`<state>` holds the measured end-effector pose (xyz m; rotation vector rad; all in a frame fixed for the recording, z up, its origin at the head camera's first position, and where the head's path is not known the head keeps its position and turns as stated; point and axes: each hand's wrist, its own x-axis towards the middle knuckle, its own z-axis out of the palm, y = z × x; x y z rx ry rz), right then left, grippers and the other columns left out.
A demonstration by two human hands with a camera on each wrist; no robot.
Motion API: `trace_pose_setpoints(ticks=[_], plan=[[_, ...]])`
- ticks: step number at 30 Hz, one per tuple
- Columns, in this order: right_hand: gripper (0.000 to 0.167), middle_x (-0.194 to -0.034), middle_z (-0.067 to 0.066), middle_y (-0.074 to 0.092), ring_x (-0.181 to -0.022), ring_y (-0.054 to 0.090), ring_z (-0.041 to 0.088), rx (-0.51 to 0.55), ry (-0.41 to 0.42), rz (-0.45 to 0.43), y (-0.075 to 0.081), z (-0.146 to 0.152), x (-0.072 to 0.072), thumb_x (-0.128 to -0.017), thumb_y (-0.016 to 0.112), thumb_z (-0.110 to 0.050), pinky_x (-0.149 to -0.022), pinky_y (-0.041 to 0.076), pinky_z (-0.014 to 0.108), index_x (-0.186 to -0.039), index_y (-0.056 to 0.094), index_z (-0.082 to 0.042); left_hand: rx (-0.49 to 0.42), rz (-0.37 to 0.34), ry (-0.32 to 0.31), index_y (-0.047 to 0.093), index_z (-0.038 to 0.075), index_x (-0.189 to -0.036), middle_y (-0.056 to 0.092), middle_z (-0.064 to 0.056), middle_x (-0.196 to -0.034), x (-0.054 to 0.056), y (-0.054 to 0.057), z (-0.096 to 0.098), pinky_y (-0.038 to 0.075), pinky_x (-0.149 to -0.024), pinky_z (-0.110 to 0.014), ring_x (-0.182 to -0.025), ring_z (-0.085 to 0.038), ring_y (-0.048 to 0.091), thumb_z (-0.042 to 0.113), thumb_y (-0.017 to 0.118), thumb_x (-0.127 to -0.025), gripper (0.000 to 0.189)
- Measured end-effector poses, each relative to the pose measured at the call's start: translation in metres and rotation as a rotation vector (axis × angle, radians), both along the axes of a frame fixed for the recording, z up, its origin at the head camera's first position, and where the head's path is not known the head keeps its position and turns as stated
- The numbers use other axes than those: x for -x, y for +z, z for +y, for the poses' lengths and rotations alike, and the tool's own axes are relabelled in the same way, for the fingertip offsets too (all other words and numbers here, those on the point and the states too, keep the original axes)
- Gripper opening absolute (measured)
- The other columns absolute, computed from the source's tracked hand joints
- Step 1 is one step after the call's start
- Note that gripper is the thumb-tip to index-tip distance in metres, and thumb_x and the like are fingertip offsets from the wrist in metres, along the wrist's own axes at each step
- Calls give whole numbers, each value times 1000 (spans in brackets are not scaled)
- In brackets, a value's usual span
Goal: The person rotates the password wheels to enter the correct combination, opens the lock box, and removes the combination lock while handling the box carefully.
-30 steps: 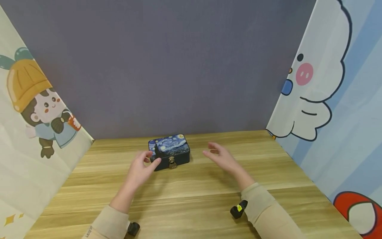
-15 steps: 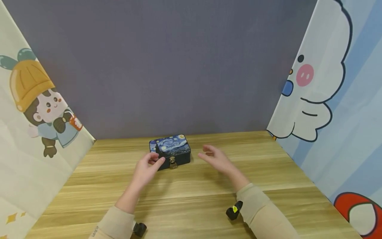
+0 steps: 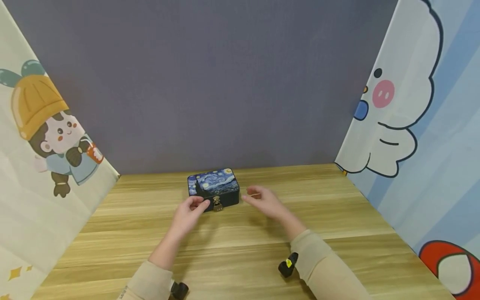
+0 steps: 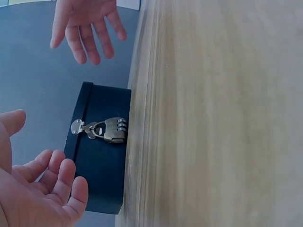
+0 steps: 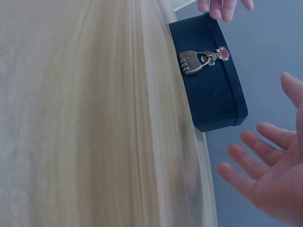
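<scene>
A small dark box [image 3: 213,183] with a swirling blue night-sky picture on its lid stands shut on the table. A brass combination padlock [image 4: 115,129] hangs from the clasp on its front; its shackle [image 5: 205,58] passes through the hasp. My left hand [image 3: 189,216] is at the box's front left corner, fingers loosely bent and holding nothing; whether it touches the box I cannot tell. To the right of the box, a short gap away, my right hand [image 3: 267,204] hovers with relaxed fingers and nothing in them.
The wood-grain table [image 3: 232,258] runs back to a grey panel [image 3: 225,83]. Cartoon-printed curtains stand on the left [image 3: 45,208] and right [image 3: 423,187]. Each wrist carries a small black camera.
My left hand has moved right and slightly down along the box's front corner. The right hand has moved left, closer to the box. The box has stayed in place.
</scene>
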<state>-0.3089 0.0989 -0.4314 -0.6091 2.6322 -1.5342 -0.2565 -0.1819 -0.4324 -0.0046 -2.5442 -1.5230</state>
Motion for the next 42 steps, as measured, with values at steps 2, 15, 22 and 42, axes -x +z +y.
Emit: trace_pose_setpoints(ticks=[2, 15, 22, 42], plan=[[66, -136, 18, 60, -120, 60, 35, -7, 6, -4, -1, -3, 0, -96, 69, -43, -100, 50, 47, -140, 54, 4, -10, -15, -1, 64, -2, -125, 67, -14, -112, 0, 0, 1, 50, -92, -47, -105, -29, 62, 35, 68, -99, 46], [53, -121, 15, 67, -106, 66, 30, -30, 47, 17, -4, -18, 0, -98, 68, -34, -89, 56, 41, -133, 60, 5, -127, -114, -5, 62, -3, -127, 65, -17, -115, -5, 3, 11, 52, -85, -46, -103, -33, 61, 38, 67, -99, 50], [53, -123, 15, 67, -109, 65, 30, -54, 39, -1, -7, -25, 1, -98, 68, -35, -89, 56, 40, -132, 61, 3, -228, -194, -5, 60, -1, -131, 63, -20, -124, -3, -1, 13, 52, -85, -51, -110, -38, 58, 40, 64, -100, 52], [46, -110, 14, 69, -84, 69, 31, -62, 40, -65, -10, -44, 4, -99, 67, -29, -64, 55, 35, -130, 62, 4, -213, -275, 8, 68, -3, -119, 68, -16, -96, 8, -6, 19, 45, -52, -29, -71, -21, 60, 32, 63, -101, 40]])
